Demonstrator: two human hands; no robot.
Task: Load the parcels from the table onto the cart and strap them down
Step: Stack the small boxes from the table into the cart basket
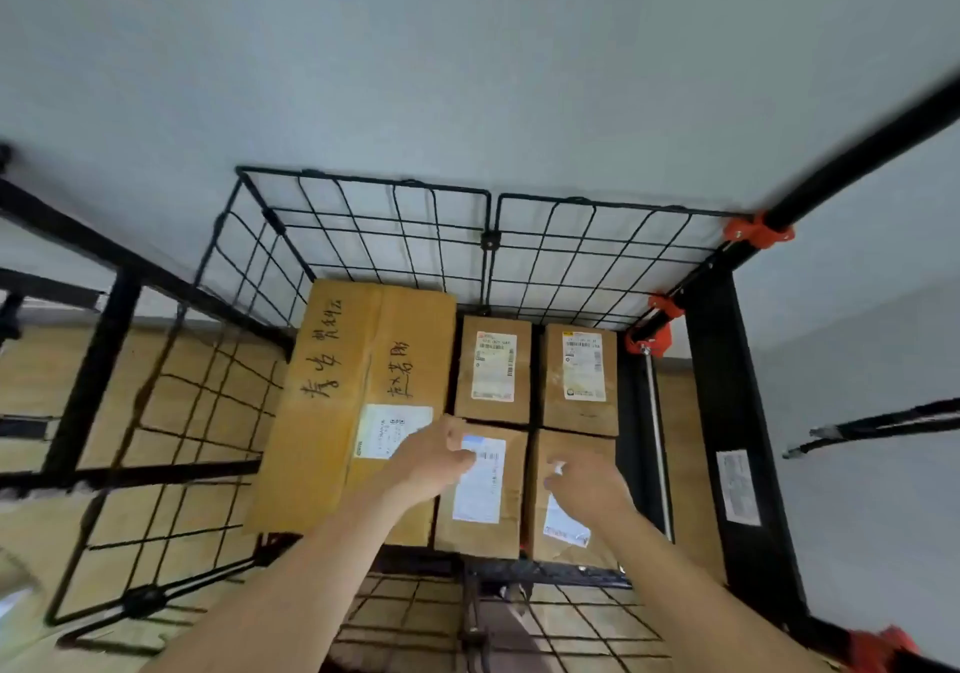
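Four small boxes sit snug right of the big box in the cart — left hand and right hand hover over them, loose-fingered, gripping nothing — likely squaring them for strapping.

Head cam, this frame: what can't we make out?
Head view only.
1. Labels on the small boxes: print too small and blurred.
2. Near-right box label: partly covered by the right hand.
3. Left hand and right hand: motion blur, touch or grip unclear.
4. Cart floor: hidden under boxes.
5. Table: outside the frame.
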